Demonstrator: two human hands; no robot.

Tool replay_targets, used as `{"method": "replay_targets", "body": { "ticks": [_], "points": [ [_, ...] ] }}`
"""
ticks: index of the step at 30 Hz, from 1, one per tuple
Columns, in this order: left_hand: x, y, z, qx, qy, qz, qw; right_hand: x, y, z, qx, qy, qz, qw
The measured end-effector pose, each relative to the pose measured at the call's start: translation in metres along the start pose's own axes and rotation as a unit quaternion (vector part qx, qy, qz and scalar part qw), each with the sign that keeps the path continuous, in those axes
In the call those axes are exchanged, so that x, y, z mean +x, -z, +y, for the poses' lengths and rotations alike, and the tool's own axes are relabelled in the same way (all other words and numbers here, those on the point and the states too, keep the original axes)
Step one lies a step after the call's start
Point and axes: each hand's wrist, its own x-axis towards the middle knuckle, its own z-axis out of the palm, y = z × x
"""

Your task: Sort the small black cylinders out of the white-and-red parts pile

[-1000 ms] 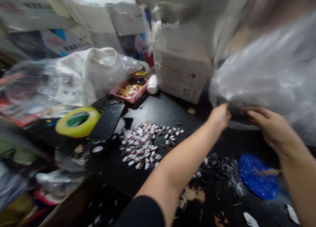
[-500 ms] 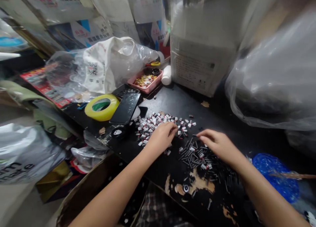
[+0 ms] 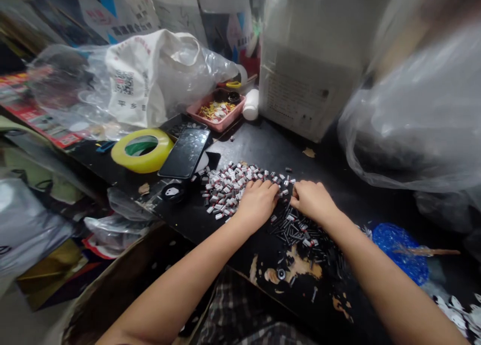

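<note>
My left hand [image 3: 259, 205] rests at the right edge of a pile of small white-and-grey cylindrical pieces with red bands [image 3: 229, 187]. Its fingers are curled together, and what they hold is hidden. Just across a narrow gap, my right hand [image 3: 313, 201] is closed too, thumb against the bent fingers; its fingertips point toward the left hand and conceal their contents. Below and between both hands lies a heap of dark screws [image 3: 289, 230], with a few of the white pieces mixed in.
A smartphone [image 3: 184, 152], a yellow tape roll [image 3: 143, 150] and a pink tray [image 3: 216, 127] of small parts sit left and behind. A cardboard box [image 3: 296, 94] stands at the back. Blue plastic [image 3: 398, 255] lies right, below a large clear bag [image 3: 421, 129].
Both hands have come closer together; the left shifted right, its fingers curling lower. The dark pin at my right fingertips earlier is now hidden. The camera view has shifted slightly.
</note>
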Motion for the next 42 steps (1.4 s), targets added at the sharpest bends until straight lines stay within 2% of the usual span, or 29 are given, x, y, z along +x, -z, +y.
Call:
{"method": "replay_targets", "body": {
  "ticks": [6, 12, 17, 25, 32, 34, 37, 40, 42],
  "points": [
    [-0.002, 0.003, -0.005, -0.008, -0.046, -0.025, 0.999, -0.017, -0.004, 0.002, 0.037, 0.087, -0.027, 0.995],
    [-0.003, 0.005, -0.015, -0.011, -0.119, -0.079, 0.99, -0.03, -0.007, 0.009, 0.068, 0.12, -0.044, 0.989],
    [0.008, 0.01, -0.018, -0.009, -0.144, -0.107, 0.984, -0.031, -0.005, 0.009, 0.06, 0.122, -0.056, 0.989],
    [0.01, 0.011, -0.002, -0.033, -0.072, -0.101, 0.992, -0.027, -0.001, -0.009, 0.003, 0.087, -0.087, 0.992],
    [0.01, 0.015, 0.0, -0.161, -0.001, -0.085, 0.983, -0.018, 0.0, -0.013, -0.017, 0.071, -0.128, 0.989],
    [0.003, 0.02, -0.004, -0.218, 0.022, -0.07, 0.973, -0.016, -0.001, -0.011, -0.007, 0.068, -0.13, 0.989],
    [-0.022, 0.024, -0.008, -0.324, 0.052, -0.066, 0.942, -0.017, -0.005, -0.007, 0.019, 0.069, -0.123, 0.99],
    [-0.052, 0.019, -0.004, -0.41, 0.074, -0.061, 0.907, -0.017, -0.01, -0.004, 0.059, 0.07, -0.113, 0.989],
    [-0.064, 0.013, 0.003, -0.434, 0.085, -0.047, 0.895, -0.016, -0.011, -0.001, 0.102, 0.069, -0.105, 0.987]
  ]
}}
